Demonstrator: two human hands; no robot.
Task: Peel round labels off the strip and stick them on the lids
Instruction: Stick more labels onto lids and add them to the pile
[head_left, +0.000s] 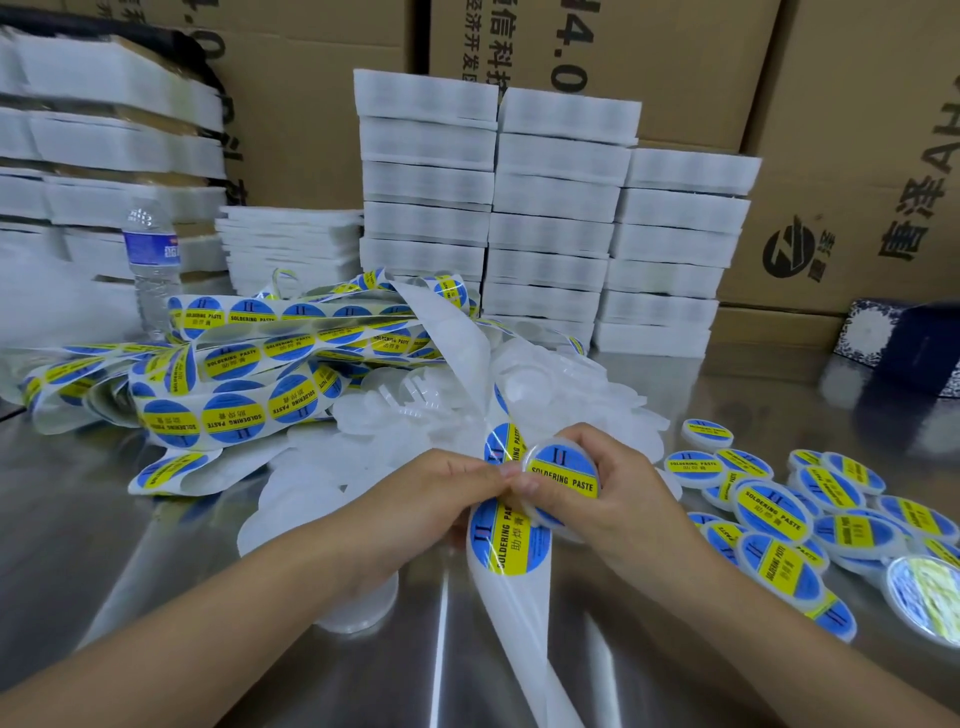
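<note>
Round labels (511, 540), blue with a yellow band reading SOLDERING PASTE, sit on a white backing strip (519, 613) that runs between our hands and down toward us over the shiny metal table (130, 545). Our left hand (452, 486) pinches the strip at its edge. Our right hand (618, 499) curls its fingers round a clear lid (563, 480) with a label on top, held just above the strip and close against the left fingertips. To the right of our hands lies a spread of labelled lids (774, 512), some overlapping. Behind our hands a heap of bare lids (524, 384) rests on the table, and to its left lies a tangle of loose label strips (260, 358). Further back stand stacks of white trays (550, 208), a water bottle (150, 260) and cardboard boxes (857, 130).
</note>
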